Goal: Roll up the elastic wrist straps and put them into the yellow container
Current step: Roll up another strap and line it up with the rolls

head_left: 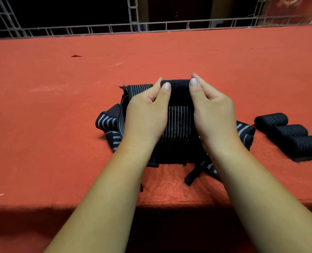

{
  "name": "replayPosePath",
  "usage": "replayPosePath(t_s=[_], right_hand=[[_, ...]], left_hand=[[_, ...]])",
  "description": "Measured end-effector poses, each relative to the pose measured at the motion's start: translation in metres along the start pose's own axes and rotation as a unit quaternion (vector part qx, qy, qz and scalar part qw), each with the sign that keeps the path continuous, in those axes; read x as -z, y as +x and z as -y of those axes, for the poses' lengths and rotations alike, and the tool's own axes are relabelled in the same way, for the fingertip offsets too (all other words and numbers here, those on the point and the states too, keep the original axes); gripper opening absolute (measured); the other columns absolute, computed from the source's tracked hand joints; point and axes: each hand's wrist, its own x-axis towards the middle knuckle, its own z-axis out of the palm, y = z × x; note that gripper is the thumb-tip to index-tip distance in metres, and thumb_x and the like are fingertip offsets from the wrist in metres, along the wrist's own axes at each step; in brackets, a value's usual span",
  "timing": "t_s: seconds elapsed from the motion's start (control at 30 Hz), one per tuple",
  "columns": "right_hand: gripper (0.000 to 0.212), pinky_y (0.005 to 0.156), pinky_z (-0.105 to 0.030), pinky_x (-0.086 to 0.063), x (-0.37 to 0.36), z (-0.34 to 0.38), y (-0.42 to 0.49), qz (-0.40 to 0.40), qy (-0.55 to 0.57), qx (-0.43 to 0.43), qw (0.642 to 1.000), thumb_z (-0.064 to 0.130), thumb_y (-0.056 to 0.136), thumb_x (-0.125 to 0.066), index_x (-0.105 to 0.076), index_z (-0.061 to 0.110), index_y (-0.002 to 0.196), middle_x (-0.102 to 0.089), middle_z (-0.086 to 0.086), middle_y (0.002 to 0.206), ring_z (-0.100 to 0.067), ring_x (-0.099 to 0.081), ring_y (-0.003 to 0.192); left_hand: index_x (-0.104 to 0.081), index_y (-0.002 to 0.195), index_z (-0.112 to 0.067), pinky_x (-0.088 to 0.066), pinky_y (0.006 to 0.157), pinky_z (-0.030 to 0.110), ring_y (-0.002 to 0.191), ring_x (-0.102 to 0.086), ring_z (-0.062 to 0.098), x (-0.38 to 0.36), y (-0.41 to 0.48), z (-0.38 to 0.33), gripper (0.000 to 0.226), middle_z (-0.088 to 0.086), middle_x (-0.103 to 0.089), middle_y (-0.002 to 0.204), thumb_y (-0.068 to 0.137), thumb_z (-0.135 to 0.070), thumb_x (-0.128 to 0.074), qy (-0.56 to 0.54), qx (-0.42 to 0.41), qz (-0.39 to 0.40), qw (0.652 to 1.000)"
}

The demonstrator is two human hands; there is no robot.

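Item: one striped wrist strap on the bench, atop loose straps; our left hand and right hand each pinch an end of its rolled top. Three rolled straps lie to our right.

We have one wide-angle view, worn on the head, looking forward and down across the red felt-covered table. It sits close: both forearms enter from the bottom edge, and the left hand and right hand meet mid-frame on the black grey-striped elastic strap. The grey metal lattice railing along the table's far edge crosses the top.
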Motion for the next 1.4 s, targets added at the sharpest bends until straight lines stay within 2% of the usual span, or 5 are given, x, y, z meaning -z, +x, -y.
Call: replayPosePath(t_s=[0.33,0.47,0.63,0.87,1.4], right_hand=[[0.035,0.117,-0.042,-0.051,0.004,-0.002,0.010,0.021,0.052,-0.035,0.998,0.039,0.101,-0.069,-0.078,0.026,0.132,-0.078,0.010,0.129,-0.006,-0.070,0.126],[0.026,0.107,-0.046,-0.058,0.002,-0.002,0.008,0.011,0.081,-0.038,0.996,0.026,0.102,-0.068,-0.080,0.028,0.126,-0.082,0.006,0.115,-0.014,-0.076,0.111],[0.038,0.105,-0.047,-0.059,0.000,-0.002,0.007,0.022,0.094,-0.054,0.994,0.026,0.088,-0.068,-0.078,0.026,0.125,-0.081,0.000,0.116,-0.017,-0.076,0.106],[0.033,0.095,-0.059,-0.060,0.001,0.008,-0.001,0.094,0.051,-0.075,0.991,0.019,0.105,-0.053,-0.085,0.024,0.106,-0.083,-0.007,0.105,-0.035,-0.078,0.106],[0.032,0.098,-0.053,-0.062,0.001,0.002,0.002,0.087,0.019,-0.049,0.995,0.039,0.101,-0.064,-0.068,0.032,0.132,-0.079,0.005,0.112,-0.014,-0.078,0.103]], left_hand=[[-0.073,0.140,-0.031,-0.048,0.120,0.038,0.130,-0.065,0.000,0.010,0.007,0.002,0.047,-0.015,-0.073,0.137,0.102,-0.057,-0.067,-0.047,0.056,0.023,0.997],[-0.084,0.107,-0.024,-0.059,0.096,0.062,0.098,-0.079,0.034,0.010,0.008,0.003,0.050,0.014,-0.082,0.104,0.095,-0.068,-0.063,-0.069,0.076,0.053,0.993],[-0.080,0.102,-0.011,-0.057,0.087,0.071,0.084,-0.067,0.029,0.013,0.008,0.003,0.064,0.039,-0.070,0.103,0.088,-0.072,-0.070,-0.086,0.079,0.057,0.991],[-0.084,0.105,-0.021,-0.064,0.093,0.052,0.097,-0.081,0.023,0.014,-0.001,-0.008,0.019,-0.001,-0.084,0.097,0.108,-0.027,-0.067,-0.090,0.033,0.024,0.995],[-0.074,0.137,-0.027,-0.057,0.109,0.047,0.120,-0.074,0.012,0.006,0.001,0.000,0.034,-0.009,-0.079,0.127,0.107,-0.038,-0.062,-0.064,0.020,0.048,0.997]])
